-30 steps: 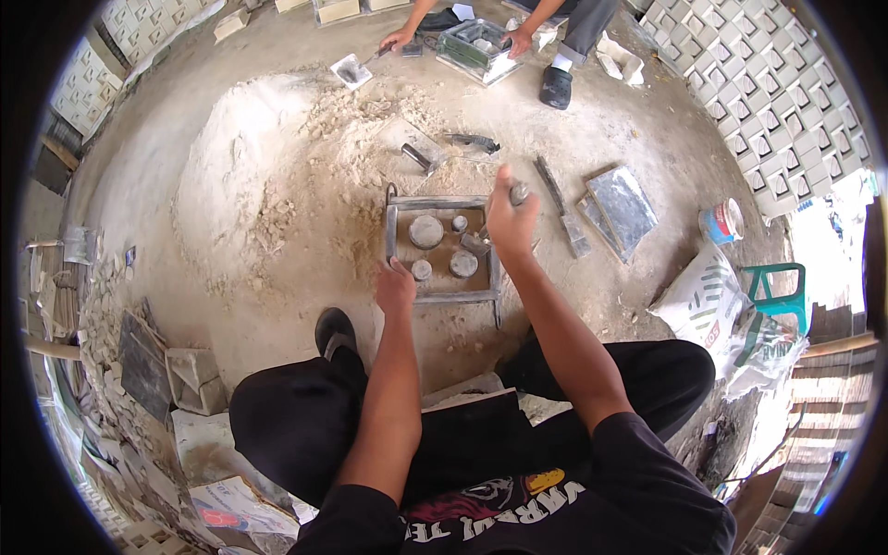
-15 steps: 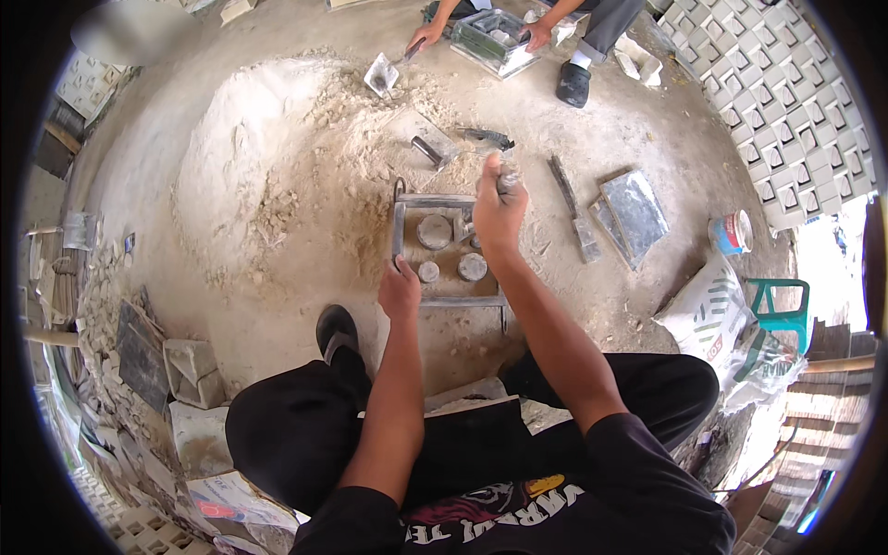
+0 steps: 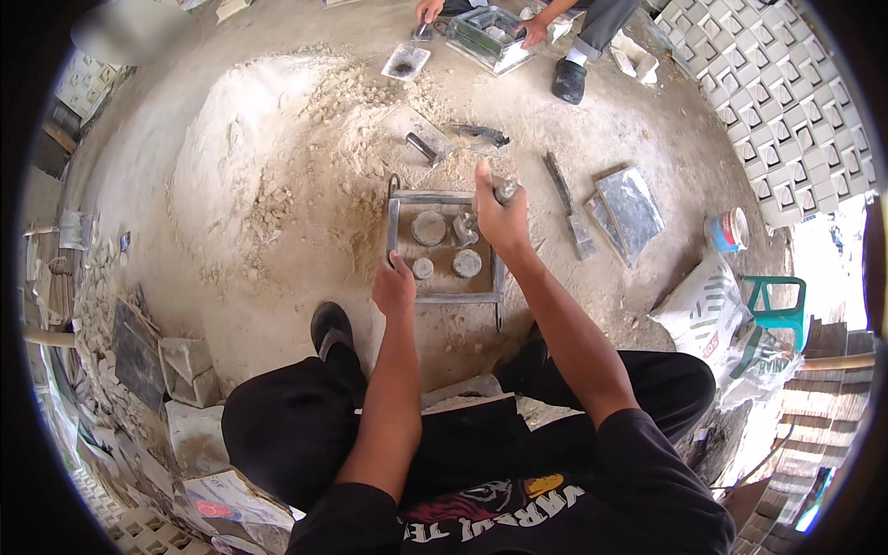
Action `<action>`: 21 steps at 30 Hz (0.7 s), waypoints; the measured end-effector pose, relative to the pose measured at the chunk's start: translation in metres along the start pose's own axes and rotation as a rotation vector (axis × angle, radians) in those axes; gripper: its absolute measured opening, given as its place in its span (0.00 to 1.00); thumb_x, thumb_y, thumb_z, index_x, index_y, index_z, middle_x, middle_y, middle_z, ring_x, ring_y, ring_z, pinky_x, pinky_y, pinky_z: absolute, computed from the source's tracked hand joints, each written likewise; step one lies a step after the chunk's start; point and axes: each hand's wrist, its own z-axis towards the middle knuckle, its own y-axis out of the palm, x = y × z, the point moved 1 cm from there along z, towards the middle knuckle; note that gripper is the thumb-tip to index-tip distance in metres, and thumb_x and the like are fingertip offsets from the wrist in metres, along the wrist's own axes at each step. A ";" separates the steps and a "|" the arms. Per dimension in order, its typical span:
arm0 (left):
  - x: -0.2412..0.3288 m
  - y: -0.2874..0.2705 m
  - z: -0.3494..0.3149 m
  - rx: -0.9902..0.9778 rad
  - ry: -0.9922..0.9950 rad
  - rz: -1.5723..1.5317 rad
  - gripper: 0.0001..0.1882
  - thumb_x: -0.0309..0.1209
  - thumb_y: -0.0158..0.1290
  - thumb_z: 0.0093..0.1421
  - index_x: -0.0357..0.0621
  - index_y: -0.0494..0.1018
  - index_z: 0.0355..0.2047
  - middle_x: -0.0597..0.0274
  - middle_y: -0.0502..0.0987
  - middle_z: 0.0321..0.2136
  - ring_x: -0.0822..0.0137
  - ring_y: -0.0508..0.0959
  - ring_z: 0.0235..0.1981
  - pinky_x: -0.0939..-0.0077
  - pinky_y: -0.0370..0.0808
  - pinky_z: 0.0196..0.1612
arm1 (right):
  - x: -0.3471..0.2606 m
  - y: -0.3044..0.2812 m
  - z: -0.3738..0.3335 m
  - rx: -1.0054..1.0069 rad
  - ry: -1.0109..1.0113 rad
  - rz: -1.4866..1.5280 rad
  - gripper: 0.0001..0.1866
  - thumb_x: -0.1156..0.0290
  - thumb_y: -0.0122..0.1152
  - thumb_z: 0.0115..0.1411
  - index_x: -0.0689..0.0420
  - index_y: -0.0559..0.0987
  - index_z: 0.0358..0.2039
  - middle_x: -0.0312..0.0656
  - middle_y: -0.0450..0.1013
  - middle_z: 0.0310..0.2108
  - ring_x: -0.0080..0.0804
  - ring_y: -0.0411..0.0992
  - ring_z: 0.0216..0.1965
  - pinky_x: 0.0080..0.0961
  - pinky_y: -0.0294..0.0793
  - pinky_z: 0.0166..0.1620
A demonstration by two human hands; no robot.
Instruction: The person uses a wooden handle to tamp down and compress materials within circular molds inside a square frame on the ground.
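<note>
In front of me on the floor lies a rectangular mould frame [image 3: 444, 299] with metal rod handles, packed with sand-coloured material. Several round grey discs, among them a large disc [image 3: 428, 228] and a smaller disc [image 3: 467, 264], sit inside it. My left hand [image 3: 395, 287] is closed on the frame's left side bar. My right hand [image 3: 501, 220] is wrapped round a hammer-like tool [image 3: 505, 191] above the right half of the frame. A grey lump, perhaps the tool's head, shows beside the fist among the discs; its exact shape is unclear.
Beyond the frame lie a trowel [image 3: 423, 147], a flat brush-like tool [image 3: 581, 236] and grey plates [image 3: 633, 211]. A pale sand heap [image 3: 231, 139] spreads left. A co-worker's hand [image 3: 533, 33] touches a box mould [image 3: 490, 39]. Right stand a paint tin [image 3: 728, 230], white sacks [image 3: 698, 310] and a green stool [image 3: 775, 294].
My right fist has tilted and shifted slightly, showing more of the tool's end. My left hand stays on the frame. The co-worker's trowel has moved up and right.
</note>
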 end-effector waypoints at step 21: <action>0.007 -0.002 -0.004 0.093 -0.034 0.033 0.30 0.53 0.36 0.65 0.38 0.75 0.35 0.44 0.79 0.30 0.44 0.79 0.34 0.50 0.74 0.38 | 0.027 -0.013 0.035 -0.599 0.207 -0.008 0.15 0.65 0.64 0.55 0.65 0.75 0.35 0.39 0.74 0.26 0.20 0.70 0.29 0.20 0.71 0.33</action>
